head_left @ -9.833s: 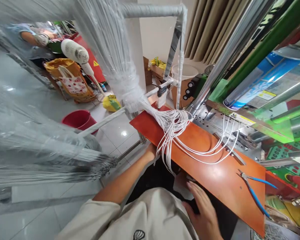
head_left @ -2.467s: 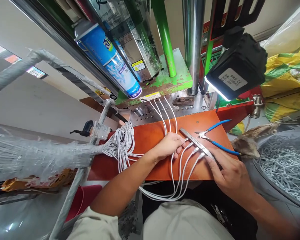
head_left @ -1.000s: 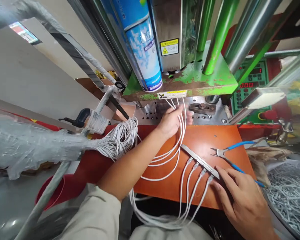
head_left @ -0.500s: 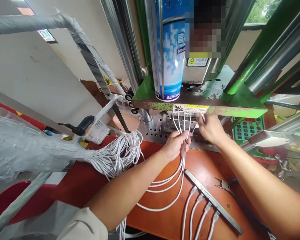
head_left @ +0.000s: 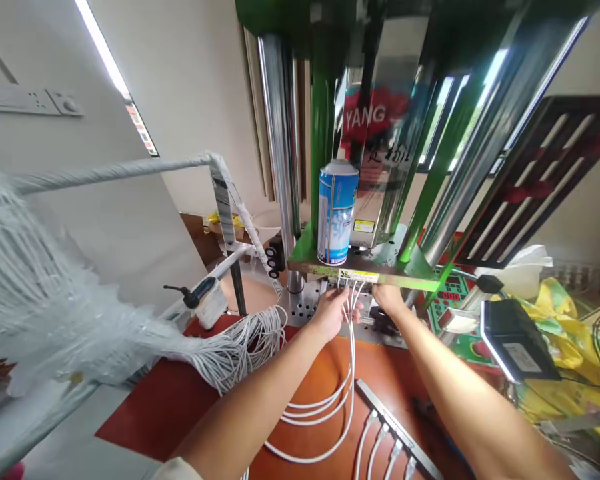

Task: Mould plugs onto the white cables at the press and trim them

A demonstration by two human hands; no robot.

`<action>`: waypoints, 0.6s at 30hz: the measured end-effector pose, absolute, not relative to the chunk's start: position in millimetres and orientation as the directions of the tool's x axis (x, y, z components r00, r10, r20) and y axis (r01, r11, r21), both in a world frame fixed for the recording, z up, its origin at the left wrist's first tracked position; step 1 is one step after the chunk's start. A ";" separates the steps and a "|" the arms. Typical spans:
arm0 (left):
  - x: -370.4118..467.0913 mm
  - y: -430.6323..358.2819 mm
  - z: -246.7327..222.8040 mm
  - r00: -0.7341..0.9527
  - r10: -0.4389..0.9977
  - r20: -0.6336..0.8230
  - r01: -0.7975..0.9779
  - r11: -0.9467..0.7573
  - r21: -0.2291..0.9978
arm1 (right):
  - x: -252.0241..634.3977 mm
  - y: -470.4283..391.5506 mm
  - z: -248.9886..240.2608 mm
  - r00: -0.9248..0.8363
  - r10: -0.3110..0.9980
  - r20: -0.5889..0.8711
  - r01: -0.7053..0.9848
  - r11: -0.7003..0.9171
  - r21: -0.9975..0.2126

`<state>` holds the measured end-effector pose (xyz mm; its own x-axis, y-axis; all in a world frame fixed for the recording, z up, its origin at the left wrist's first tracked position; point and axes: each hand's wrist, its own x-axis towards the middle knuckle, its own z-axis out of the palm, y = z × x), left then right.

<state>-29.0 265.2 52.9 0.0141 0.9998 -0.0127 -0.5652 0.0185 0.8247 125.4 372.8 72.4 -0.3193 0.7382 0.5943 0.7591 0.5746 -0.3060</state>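
Note:
My left hand (head_left: 331,313) is closed around several white cables (head_left: 351,350), close below the green press plate (head_left: 310,267). The cables rise from the table in a loop and run up under the plate, where their ends are hidden. My right hand (head_left: 388,297) reaches under the plate's front edge, right of the cables; its fingers are out of sight there. Beneath both hands lies the metal bed (head_left: 307,293) of the press, with rows of holes. On the plate above stands a blue and white spray can (head_left: 337,212).
A metal bar (head_left: 397,430) with several cable plugs lies on the red-brown table (head_left: 310,383). To the left, a bundle of white cables (head_left: 253,343) hangs over a wrapped frame (head_left: 130,172). A green keypad panel (head_left: 443,303) and a black box (head_left: 520,340) are at right.
The view has tilted up and drawn back, showing more of the press. My left hand has moved up the cables, nearer the plate. My right hand's fingers have gone farther under the plate.

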 end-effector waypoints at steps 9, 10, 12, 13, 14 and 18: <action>-8.5 130.5 68.5 0.158 0.968 -0.193 -0.517 0.247 0.819 | 164.3 257.9 22.6 -0.189 0.759 0.623 0.750 0.521 -0.407; -4.3 115.6 68.5 0.128 0.970 -0.209 -0.517 0.245 0.821 | 169.0 247.1 18.8 -0.165 0.771 0.615 0.763 0.495 -0.416; 2.1 91.4 70.0 0.105 0.967 -0.234 -0.502 0.255 0.826 | 178.8 231.7 12.2 -0.131 0.799 0.587 0.778 0.450 -0.439; 3.9 82.2 71.2 0.110 0.964 -0.241 -0.485 0.264 0.834 | 183.9 226.6 9.1 -0.127 0.815 0.566 0.777 0.436 -0.454; 4.7 74.7 72.4 0.114 0.964 -0.239 -0.466 0.264 0.844 | 188.9 222.5 5.9 -0.133 0.830 0.542 0.771 0.430 -0.469; 0.2 58.4 74.5 0.110 0.981 -0.160 -0.363 0.190 0.912 | 204.8 211.6 -5.5 -0.201 0.876 0.439 0.724 0.435 -0.536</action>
